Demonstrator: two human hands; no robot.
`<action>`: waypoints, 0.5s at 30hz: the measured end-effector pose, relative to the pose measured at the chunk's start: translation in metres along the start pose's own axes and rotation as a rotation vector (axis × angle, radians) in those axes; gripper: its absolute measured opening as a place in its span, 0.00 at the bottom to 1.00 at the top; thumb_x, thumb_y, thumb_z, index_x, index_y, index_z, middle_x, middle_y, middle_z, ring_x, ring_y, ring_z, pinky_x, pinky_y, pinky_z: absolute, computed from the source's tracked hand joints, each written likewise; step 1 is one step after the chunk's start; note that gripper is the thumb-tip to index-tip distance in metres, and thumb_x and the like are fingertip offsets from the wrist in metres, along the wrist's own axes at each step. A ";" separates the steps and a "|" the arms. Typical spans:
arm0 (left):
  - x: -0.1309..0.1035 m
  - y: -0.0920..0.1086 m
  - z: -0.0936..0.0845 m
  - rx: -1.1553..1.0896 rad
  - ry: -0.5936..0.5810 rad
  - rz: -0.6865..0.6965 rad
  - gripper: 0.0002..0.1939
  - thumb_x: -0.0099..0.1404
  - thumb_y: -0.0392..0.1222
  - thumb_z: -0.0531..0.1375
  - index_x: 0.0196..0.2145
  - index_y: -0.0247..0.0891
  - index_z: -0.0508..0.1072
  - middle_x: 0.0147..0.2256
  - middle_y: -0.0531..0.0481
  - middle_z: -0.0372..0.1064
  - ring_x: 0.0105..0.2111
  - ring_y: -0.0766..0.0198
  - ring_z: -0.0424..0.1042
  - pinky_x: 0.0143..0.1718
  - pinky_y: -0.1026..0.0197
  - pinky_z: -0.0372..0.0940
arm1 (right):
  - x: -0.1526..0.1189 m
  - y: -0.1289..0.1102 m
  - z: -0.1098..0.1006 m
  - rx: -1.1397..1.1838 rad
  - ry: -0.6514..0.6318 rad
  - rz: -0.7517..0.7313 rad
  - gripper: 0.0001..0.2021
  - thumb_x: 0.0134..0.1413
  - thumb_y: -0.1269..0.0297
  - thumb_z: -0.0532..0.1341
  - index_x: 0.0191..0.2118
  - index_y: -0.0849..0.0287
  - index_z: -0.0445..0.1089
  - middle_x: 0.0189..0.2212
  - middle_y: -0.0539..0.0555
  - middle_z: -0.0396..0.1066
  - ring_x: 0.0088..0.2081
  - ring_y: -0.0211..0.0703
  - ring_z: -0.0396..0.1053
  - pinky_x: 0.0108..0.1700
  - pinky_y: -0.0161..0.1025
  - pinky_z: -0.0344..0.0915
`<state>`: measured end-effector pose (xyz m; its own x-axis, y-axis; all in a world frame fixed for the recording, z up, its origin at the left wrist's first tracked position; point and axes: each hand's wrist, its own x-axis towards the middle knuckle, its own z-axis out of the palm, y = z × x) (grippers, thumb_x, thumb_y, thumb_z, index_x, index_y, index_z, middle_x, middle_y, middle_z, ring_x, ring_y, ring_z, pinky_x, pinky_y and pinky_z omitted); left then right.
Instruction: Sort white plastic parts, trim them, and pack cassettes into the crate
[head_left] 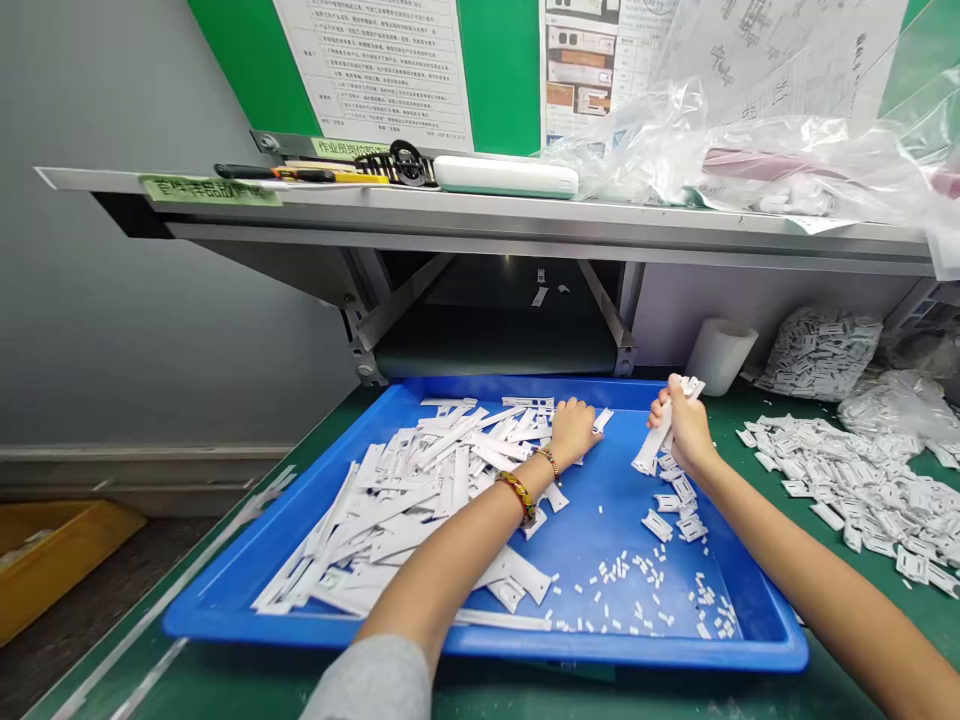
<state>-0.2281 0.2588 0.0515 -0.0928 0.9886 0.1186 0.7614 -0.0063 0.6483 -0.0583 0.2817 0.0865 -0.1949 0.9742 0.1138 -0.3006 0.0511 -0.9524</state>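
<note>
A blue plastic tray (247, 590) lies on the green bench and holds a heap of white plastic strips (420, 490) on its left side. My left hand (574, 430) reaches into the tray and rests palm down on strips at the far end of the heap; its wrist wears two bead bracelets. My right hand (686, 425) is closed around a small bundle of white strips (660, 435), held upright above the tray's right part. Below it lie separated white pieces (675, 505) and tiny white bits (645, 595).
A spread of white pieces (855, 485) covers the bench to the right of the tray, beside a white roll (720, 352) and bagged parts (821, 350). A metal shelf (480, 205) overhead carries tools, a white case and plastic bags. A yellow bin (52, 560) sits low at the left.
</note>
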 end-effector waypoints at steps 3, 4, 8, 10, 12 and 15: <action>0.012 -0.012 0.000 -0.183 -0.028 -0.095 0.10 0.67 0.44 0.62 0.41 0.34 0.73 0.45 0.45 0.71 0.46 0.54 0.71 0.50 0.46 0.66 | 0.006 0.013 -0.005 -0.069 -0.049 0.033 0.26 0.39 0.42 0.70 0.26 0.54 0.55 0.16 0.39 0.50 0.16 0.31 0.49 0.20 0.34 0.54; 0.012 -0.014 -0.004 -0.261 -0.039 -0.117 0.10 0.68 0.44 0.62 0.41 0.34 0.73 0.43 0.45 0.71 0.44 0.56 0.72 0.48 0.48 0.68 | 0.008 0.016 -0.007 -0.091 -0.060 0.043 0.25 0.35 0.46 0.72 0.28 0.54 0.57 0.16 0.39 0.51 0.17 0.31 0.50 0.20 0.33 0.53; -0.007 -0.015 -0.026 -0.595 -0.104 -0.151 0.11 0.70 0.45 0.59 0.43 0.32 0.73 0.42 0.45 0.74 0.40 0.59 0.75 0.43 0.52 0.72 | 0.012 0.025 -0.011 -0.155 -0.096 0.072 0.24 0.31 0.57 0.73 0.37 0.58 0.68 0.19 0.42 0.61 0.20 0.34 0.58 0.23 0.34 0.57; -0.019 -0.011 -0.035 -0.731 -0.135 -0.161 0.12 0.70 0.45 0.60 0.43 0.32 0.74 0.41 0.44 0.75 0.39 0.60 0.75 0.42 0.54 0.72 | 0.011 0.026 -0.009 -0.163 -0.120 0.068 0.23 0.34 0.55 0.71 0.39 0.59 0.70 0.21 0.44 0.63 0.22 0.35 0.61 0.25 0.35 0.61; -0.029 -0.007 -0.040 -0.828 -0.142 -0.175 0.13 0.68 0.46 0.62 0.42 0.32 0.76 0.40 0.42 0.76 0.38 0.60 0.75 0.41 0.57 0.72 | 0.009 0.026 -0.008 -0.167 -0.137 0.052 0.22 0.39 0.51 0.67 0.40 0.59 0.69 0.23 0.45 0.65 0.23 0.37 0.64 0.28 0.37 0.64; -0.036 -0.005 -0.043 -0.902 -0.112 -0.206 0.14 0.63 0.47 0.66 0.40 0.34 0.78 0.39 0.43 0.76 0.37 0.61 0.74 0.40 0.60 0.70 | 0.003 0.020 -0.006 -0.207 -0.133 -0.002 0.21 0.50 0.44 0.60 0.41 0.56 0.65 0.26 0.47 0.67 0.24 0.39 0.67 0.28 0.39 0.66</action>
<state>-0.2555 0.2164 0.0762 -0.0724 0.9917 -0.1067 -0.0540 0.1029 0.9932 -0.0591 0.2865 0.0659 -0.3201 0.9372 0.1389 -0.1062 0.1102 -0.9882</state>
